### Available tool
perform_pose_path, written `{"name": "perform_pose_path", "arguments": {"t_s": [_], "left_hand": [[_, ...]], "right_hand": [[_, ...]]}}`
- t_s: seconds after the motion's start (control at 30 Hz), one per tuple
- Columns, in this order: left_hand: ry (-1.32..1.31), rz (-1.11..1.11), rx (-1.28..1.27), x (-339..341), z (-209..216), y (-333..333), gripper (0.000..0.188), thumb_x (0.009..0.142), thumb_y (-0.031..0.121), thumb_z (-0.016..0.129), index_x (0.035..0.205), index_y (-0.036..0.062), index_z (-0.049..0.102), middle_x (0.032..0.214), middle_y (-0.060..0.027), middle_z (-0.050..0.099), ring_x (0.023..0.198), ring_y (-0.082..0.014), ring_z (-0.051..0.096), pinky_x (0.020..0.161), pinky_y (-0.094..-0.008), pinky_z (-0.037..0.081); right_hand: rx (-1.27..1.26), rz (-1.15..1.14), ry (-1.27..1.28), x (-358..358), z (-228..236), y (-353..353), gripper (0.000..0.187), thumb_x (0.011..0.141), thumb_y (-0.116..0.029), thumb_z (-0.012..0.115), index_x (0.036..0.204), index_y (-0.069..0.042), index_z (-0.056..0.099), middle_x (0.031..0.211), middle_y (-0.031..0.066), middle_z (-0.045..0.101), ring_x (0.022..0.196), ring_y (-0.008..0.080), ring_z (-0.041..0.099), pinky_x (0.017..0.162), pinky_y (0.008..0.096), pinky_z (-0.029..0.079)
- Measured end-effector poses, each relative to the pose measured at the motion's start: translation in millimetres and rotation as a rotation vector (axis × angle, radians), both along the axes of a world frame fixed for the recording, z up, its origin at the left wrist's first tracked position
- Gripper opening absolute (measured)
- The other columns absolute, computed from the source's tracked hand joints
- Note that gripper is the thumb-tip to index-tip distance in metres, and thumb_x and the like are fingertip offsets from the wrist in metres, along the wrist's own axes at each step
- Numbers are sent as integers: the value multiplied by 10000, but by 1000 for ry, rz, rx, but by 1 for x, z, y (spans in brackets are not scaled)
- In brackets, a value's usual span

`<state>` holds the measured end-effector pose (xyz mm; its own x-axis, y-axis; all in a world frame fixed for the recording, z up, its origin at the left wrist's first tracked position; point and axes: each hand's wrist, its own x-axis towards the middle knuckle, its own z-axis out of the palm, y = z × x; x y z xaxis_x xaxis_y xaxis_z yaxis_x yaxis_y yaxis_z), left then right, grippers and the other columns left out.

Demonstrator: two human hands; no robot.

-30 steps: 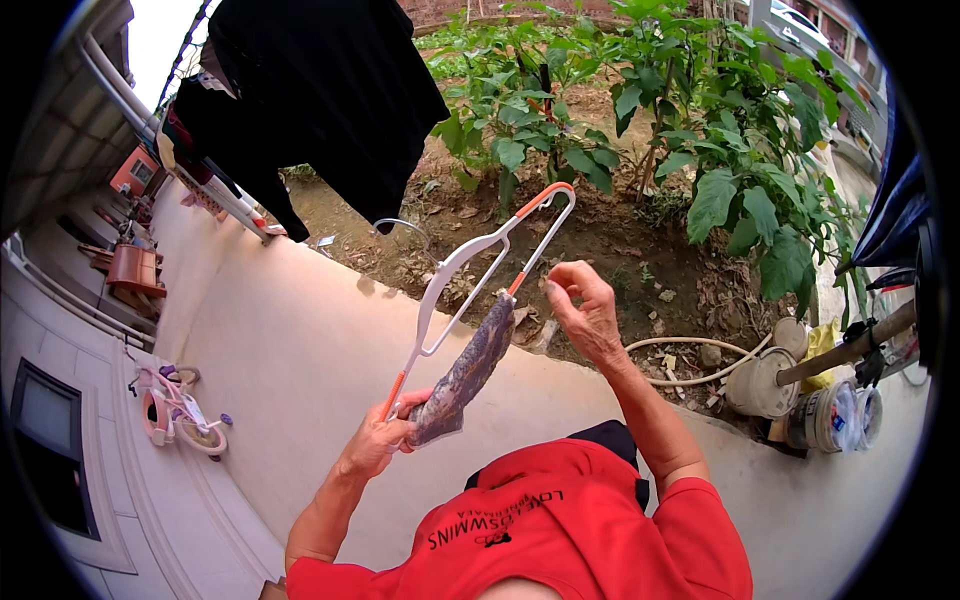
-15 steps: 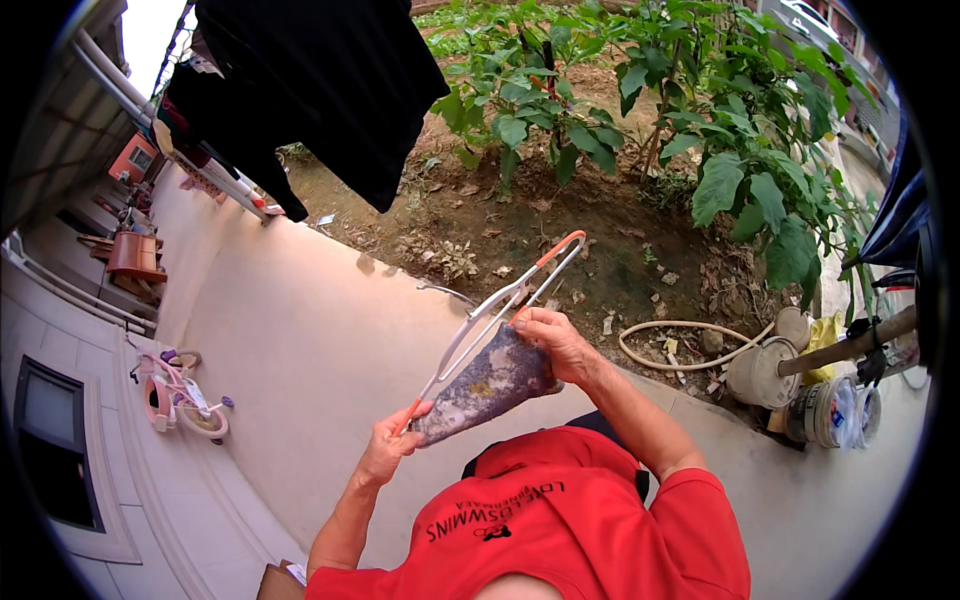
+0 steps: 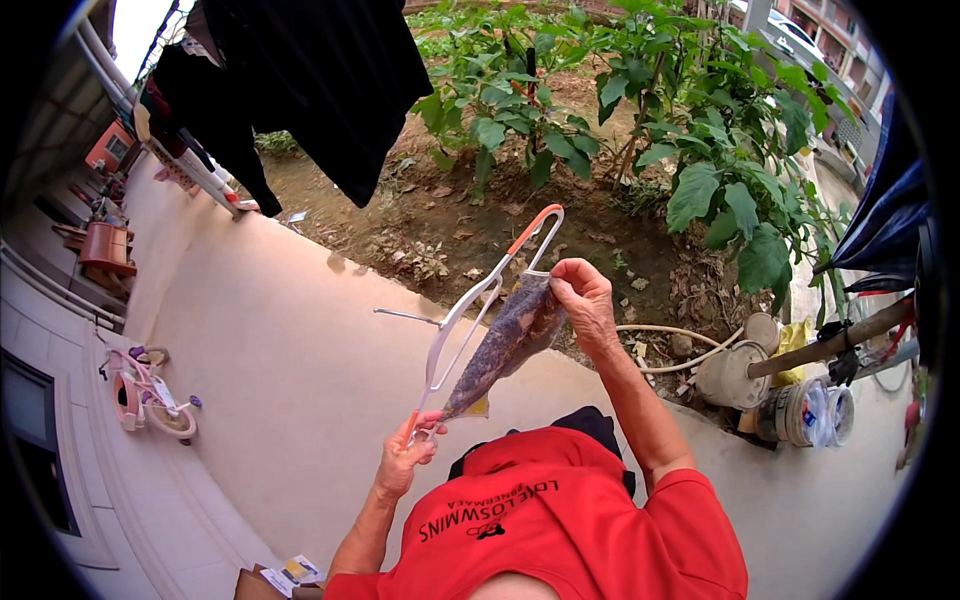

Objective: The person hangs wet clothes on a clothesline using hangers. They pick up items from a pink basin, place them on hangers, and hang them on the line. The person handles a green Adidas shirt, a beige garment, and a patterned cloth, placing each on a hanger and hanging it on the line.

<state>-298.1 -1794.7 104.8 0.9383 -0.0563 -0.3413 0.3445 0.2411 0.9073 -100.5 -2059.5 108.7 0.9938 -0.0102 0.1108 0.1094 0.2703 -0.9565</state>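
Note:
My left hand (image 3: pixel 402 460) is closed round the near orange end of a white clothes hanger (image 3: pixel 437 350). The hanger stands tilted, its far orange end up and away from me, its thin metal hook sticking out to the left. My right hand (image 3: pixel 585 300) pinches the upper corner of a mottled grey-purple cloth (image 3: pixel 505 340) close to the hanger's far end. From there the cloth slants down beside the hanger, and its lower corner touches the fingers of my left hand. Whether the cloth is fastened to the hanger I cannot tell.
Dark garments (image 3: pixel 320 80) hang from a rail at upper left. Leafy plants (image 3: pixel 690 190) grow in the soil beyond the concrete floor (image 3: pixel 270 370). Buckets (image 3: pixel 735 375), a pole and a hose stand at right; a pink child's bike (image 3: pixel 150 395) and an open cardboard box (image 3: pixel 262 583) are at left.
My right hand has moved up and slightly right with the cloth's corner, away from the hanger's bar. The cloth now looks narrower and longer, and the hanger's hook shows further left.

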Motion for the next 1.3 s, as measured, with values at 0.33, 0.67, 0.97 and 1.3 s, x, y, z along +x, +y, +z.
{"name": "perform_pose_path", "arguments": {"t_s": [0.33,0.67,0.97,1.3], "left_hand": [[-89,-121,77,18,28,23,470,742,78,541,1203,-13,528,933,-114,572,628,-61,421,521,-187,329],[-89,-452,190,59,99,78,428,722,24,577,1150,0,582,929,-104,636,641,-70,465,515,-196,357],[-589,-130,256,110,191,87,946,646,443,683,1399,86,236,1235,-110,471,1072,-199,501,740,-293,495],[-393,192,-144,94,142,95,322,791,305,602,1013,80,540,864,-55,596,739,-156,592,568,-291,484]], "right_hand": [[-690,-309,-450,10,54,-36,401,699,20,609,1081,-44,503,967,100,527,723,187,556,677,304,473],[-1040,750,-404,5,176,-89,246,786,-255,666,970,-92,645,770,21,644,739,141,615,695,321,458],[-906,330,-534,-70,258,-106,148,886,-119,557,929,7,622,560,7,507,493,55,480,446,212,380],[-779,-235,-636,-18,398,-120,203,890,-171,552,917,8,643,528,-12,535,442,31,401,427,203,299]]}}
